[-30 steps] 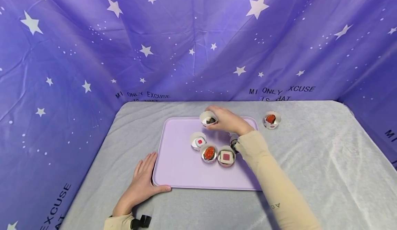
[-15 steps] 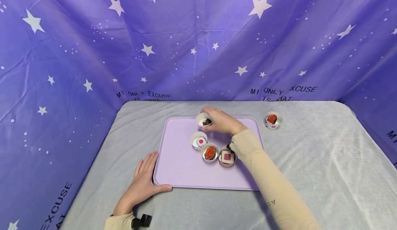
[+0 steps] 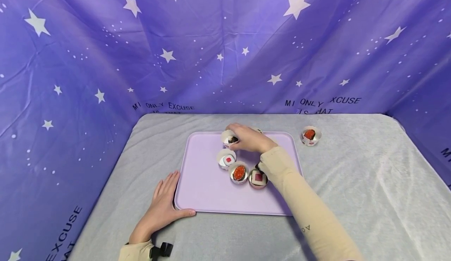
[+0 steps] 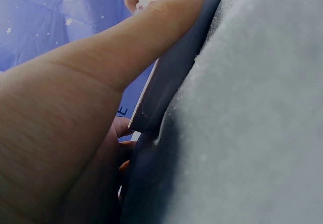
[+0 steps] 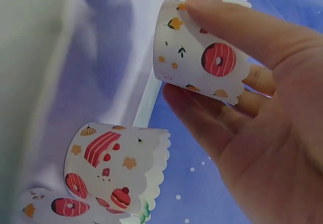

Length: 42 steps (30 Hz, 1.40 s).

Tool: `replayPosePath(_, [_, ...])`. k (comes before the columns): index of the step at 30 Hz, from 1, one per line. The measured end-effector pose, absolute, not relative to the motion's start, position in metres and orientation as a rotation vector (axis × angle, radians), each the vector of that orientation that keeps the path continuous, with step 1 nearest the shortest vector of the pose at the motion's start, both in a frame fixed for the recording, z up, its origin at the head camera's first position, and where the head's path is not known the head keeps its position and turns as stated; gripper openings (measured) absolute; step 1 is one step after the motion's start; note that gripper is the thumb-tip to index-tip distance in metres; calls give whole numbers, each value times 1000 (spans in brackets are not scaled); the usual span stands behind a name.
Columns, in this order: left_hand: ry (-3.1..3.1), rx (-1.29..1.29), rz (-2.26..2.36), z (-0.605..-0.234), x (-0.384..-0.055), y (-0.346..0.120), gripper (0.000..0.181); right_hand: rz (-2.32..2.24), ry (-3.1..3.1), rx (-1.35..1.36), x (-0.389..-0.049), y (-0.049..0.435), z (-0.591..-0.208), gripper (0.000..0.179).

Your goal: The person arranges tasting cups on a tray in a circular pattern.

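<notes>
In the head view my right hand (image 3: 246,137) grips a white paper baking cup (image 3: 229,140) with a dark-topped sushi piece inside, at the back of the lilac tray (image 3: 201,190). Thumb and fingers hold the cup's side, printed with a doughnut (image 5: 218,60), in the right wrist view. Just in front is a cup with a white roll with a red centre (image 3: 228,159). Beside it stand a cup with orange-red roe sushi (image 3: 239,173) and one with a square roll (image 3: 258,178). My left hand (image 3: 163,204) rests its straight fingers and thumb against the tray's front left corner.
Another cup with roe sushi (image 3: 310,135) stands on the grey cloth (image 3: 366,175) right of the tray. Two printed cups, one standing taller (image 5: 113,168) and one lower (image 5: 55,206), appear lower left in the right wrist view. A starry purple curtain (image 3: 197,73) hangs behind.
My right hand has moved the held cup slightly left and down, toward the back left of the cup group. My left hand keeps its place on the tray corner.
</notes>
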<state>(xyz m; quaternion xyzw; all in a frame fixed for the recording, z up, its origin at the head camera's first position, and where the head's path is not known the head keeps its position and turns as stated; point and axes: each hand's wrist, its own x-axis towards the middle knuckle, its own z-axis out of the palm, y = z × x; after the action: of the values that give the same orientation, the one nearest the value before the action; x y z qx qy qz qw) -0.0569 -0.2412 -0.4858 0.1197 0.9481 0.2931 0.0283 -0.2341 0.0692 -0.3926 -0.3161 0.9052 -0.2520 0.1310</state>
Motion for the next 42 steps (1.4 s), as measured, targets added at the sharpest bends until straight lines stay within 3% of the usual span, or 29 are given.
replayPosePath(26, [2936,377,905,-486,-58,-241,128,-711,2590,-880,-233,70,-392,64])
replayPosePath(42, [2923,367,908,-484,-58,-239,128,-836,2663,-836,-234,119,-369,62])
